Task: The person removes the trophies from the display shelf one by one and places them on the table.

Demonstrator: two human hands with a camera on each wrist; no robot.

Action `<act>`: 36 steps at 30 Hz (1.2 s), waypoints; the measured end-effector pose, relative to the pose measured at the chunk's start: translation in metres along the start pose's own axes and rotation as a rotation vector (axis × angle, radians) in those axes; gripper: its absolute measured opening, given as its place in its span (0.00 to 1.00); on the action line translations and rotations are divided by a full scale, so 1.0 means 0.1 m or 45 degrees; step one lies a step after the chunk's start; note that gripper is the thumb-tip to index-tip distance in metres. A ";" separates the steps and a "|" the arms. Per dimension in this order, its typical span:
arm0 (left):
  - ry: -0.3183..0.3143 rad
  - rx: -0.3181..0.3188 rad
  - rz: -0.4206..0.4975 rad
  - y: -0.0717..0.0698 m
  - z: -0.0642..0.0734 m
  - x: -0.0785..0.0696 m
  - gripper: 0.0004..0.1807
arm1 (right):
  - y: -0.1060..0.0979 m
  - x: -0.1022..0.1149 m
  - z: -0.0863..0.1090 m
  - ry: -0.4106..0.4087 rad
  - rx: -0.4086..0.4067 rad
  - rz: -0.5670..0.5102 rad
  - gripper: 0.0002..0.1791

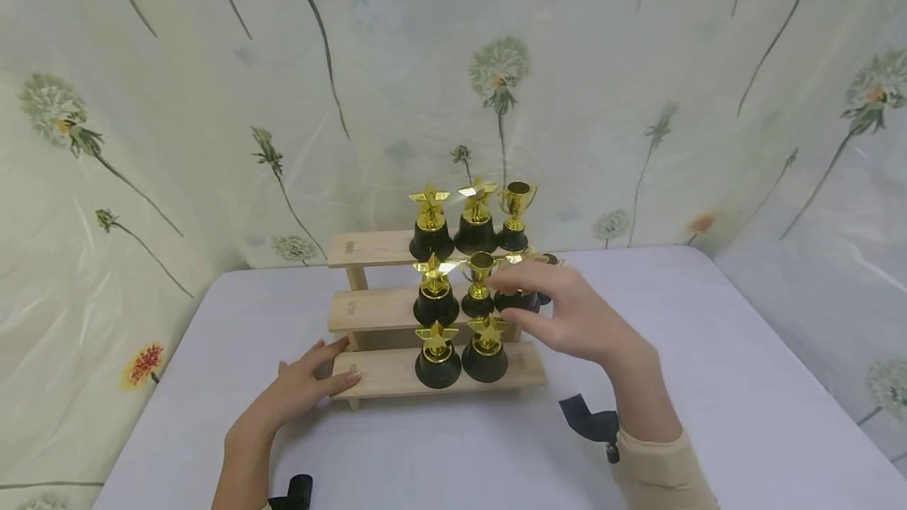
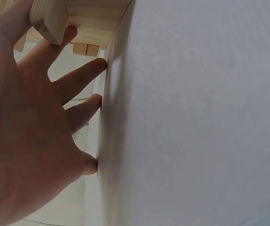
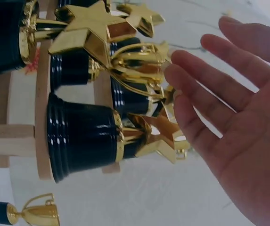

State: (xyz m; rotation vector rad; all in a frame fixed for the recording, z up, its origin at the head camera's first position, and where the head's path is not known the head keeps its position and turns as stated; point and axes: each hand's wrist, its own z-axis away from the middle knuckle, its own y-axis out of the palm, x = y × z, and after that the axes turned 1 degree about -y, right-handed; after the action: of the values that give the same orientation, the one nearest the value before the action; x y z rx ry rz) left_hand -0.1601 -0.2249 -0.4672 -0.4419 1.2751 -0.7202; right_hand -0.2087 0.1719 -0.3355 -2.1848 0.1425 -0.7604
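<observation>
Plain beige right sleeve (image 1: pixel 662 469), 2 black wrist fittings (image 1: pixel 590 421), 2 bare hands (image 1: pixel 570 317)

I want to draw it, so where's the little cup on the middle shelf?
In the head view, the little cup stands on the right half of the middle shelf, between two star trophies, beside the right hand.

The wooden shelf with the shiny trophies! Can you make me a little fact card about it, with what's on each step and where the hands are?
Thing: wooden shelf, three steps
Top step: star trophy, star trophy, cup trophy
Middle step: star trophy, cup trophy, star trophy
Bottom step: star trophy, star trophy
Trophy colours: gold tops, black bases
Left hand: touching the bottom step's left end
Right hand: at the middle step's right star trophy; grip unclear
Partly hidden: another trophy beyond the right hand
Under shelf: pale table
Behind: backdrop with dandelions
</observation>
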 end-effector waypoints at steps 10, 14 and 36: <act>-0.008 -0.005 -0.004 0.00 0.00 0.01 0.46 | 0.15 0.04 -0.03 0.287 0.271 0.036 0.23; -0.013 -0.006 -0.006 0.00 0.00 0.00 0.46 | 0.20 0.04 -0.04 0.388 0.346 0.069 0.22; -0.020 -0.010 -0.003 0.00 0.01 -0.03 0.45 | 0.30 0.02 -0.09 0.376 0.394 0.130 0.18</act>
State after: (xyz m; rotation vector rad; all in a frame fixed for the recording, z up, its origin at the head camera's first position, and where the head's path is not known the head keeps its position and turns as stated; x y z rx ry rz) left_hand -0.1598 -0.2232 -0.4651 -0.4548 1.2632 -0.7121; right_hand -0.2080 0.1452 -0.3516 -1.7536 0.2655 -0.9748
